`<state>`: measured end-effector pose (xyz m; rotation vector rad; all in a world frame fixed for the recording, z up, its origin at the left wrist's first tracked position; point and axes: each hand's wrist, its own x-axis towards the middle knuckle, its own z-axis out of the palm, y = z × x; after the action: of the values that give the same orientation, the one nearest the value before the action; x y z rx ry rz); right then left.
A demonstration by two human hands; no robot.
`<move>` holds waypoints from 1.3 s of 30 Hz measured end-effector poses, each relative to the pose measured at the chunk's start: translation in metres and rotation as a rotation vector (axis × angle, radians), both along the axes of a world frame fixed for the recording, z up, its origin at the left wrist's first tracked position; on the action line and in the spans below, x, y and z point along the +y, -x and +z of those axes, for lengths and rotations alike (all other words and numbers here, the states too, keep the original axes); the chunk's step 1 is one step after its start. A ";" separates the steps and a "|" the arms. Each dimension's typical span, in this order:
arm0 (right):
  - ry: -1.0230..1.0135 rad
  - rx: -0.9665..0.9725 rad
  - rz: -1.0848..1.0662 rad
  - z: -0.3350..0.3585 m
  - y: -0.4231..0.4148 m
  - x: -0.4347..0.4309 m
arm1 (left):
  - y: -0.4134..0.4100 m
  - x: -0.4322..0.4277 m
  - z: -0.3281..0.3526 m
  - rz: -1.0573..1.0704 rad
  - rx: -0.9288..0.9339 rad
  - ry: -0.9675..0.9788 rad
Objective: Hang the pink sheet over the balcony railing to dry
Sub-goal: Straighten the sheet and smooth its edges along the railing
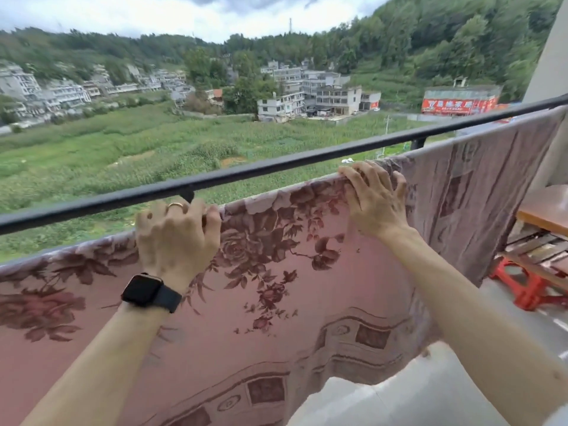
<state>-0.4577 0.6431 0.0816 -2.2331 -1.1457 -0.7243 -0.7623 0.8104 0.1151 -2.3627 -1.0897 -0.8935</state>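
The pink sheet with dark red roses hangs over a lower bar of the balcony railing, its printed face toward me. A black top rail runs across just beyond it. My left hand, with a ring and a black watch on the wrist, grips the sheet's top fold, fingers curled over it. My right hand lies on the fold further right, fingers bent over the edge and pressing the cloth down. Right of that hand the sheet shows its paler reverse side.
A red plastic stool and a wooden table stand at the right on the pale balcony floor. A wall rises at the far right. Fields, houses and wooded hills lie far below.
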 end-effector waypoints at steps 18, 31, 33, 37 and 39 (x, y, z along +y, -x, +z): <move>0.063 0.046 0.148 0.002 -0.213 -0.072 | -0.283 -0.133 0.002 -0.002 -0.011 0.039; 0.056 -0.045 0.060 0.004 -0.403 -0.145 | -0.513 -0.192 0.011 -0.204 0.067 0.054; 0.016 0.016 -0.004 0.004 -0.448 -0.158 | -0.525 -0.190 0.005 -0.198 0.049 0.012; -0.094 0.009 -0.002 -0.004 -0.500 -0.174 | -0.523 -0.183 -0.003 -0.160 -0.019 -0.083; -0.133 -0.039 0.017 -0.011 -0.510 -0.173 | -0.530 -0.189 -0.002 -0.124 -0.055 -0.033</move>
<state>0.0523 0.4700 0.0703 -2.1054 -1.1005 -0.8157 -0.2324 0.6215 0.1135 -2.4125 -0.9497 -1.0173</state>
